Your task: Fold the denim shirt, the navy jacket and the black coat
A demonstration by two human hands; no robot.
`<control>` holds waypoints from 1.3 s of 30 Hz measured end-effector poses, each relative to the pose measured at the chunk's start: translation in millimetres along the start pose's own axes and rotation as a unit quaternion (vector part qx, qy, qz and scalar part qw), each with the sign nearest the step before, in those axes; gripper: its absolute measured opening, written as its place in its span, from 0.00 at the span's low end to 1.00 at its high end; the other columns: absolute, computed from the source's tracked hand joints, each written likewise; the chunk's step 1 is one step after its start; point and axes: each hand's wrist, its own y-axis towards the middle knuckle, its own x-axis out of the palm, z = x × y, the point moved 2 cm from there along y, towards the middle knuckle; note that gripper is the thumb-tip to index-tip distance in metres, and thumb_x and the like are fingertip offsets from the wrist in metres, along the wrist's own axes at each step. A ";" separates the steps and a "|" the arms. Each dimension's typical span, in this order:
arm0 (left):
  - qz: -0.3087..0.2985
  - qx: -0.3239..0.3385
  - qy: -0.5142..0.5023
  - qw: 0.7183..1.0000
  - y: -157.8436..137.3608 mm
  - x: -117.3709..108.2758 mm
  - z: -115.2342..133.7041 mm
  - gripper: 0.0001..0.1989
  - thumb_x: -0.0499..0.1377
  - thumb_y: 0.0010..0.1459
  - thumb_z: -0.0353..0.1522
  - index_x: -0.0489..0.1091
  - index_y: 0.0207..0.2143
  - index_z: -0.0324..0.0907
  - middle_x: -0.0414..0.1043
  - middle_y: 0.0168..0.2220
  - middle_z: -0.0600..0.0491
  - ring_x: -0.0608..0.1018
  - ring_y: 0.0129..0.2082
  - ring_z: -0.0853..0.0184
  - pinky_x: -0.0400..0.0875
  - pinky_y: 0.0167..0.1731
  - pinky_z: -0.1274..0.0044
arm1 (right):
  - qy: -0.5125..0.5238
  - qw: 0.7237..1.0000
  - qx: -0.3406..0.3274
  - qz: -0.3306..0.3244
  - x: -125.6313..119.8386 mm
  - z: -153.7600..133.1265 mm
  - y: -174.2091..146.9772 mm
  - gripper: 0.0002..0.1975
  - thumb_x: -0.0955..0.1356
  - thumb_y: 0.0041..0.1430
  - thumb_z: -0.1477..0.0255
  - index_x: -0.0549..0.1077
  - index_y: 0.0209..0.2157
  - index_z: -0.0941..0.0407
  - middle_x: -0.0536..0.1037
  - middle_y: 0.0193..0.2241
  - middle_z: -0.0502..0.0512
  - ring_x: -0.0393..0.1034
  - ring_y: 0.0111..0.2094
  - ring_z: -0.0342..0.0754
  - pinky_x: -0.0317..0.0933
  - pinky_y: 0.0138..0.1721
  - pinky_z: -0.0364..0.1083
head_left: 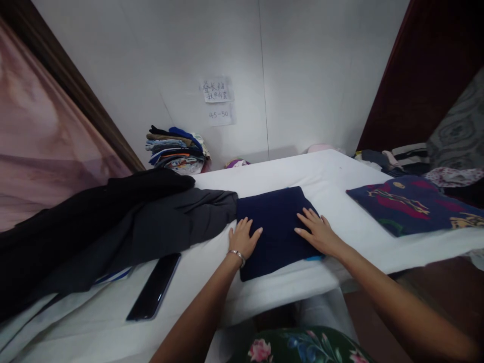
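Note:
A dark navy garment [278, 222], folded into a flat rectangle, lies on the white-covered table in front of me. My left hand [242, 239], with a silver bracelet at the wrist, rests on its left edge with the fingers spread. On its right edge lies my right hand [315, 233], flat and with the fingers apart. A bit of bright blue [314, 258] shows from under the garment's near right edge. Neither hand grips anything.
Black and dark grey clothes [162, 222] lie at the left, beside a phone [155, 287]. A patterned garment [408, 204] is spread at the right. Folded clothes are stacked [176, 148] by the wall, below paper notes [217, 89]. The white table's [340, 272] near edge is close to my body.

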 end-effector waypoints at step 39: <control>0.065 0.147 -0.094 0.983 -99.3 10.3 -21.5 0.32 0.61 0.52 0.38 0.60 0.59 0.40 0.54 0.64 0.43 0.56 0.64 0.54 0.56 0.61 0.59 | -0.068 0.983 -0.162 0.060 10.1 -1.7 -68.3 0.29 0.62 0.61 0.60 0.58 0.62 0.50 0.54 0.64 0.56 0.43 0.65 0.58 0.37 0.62 0.64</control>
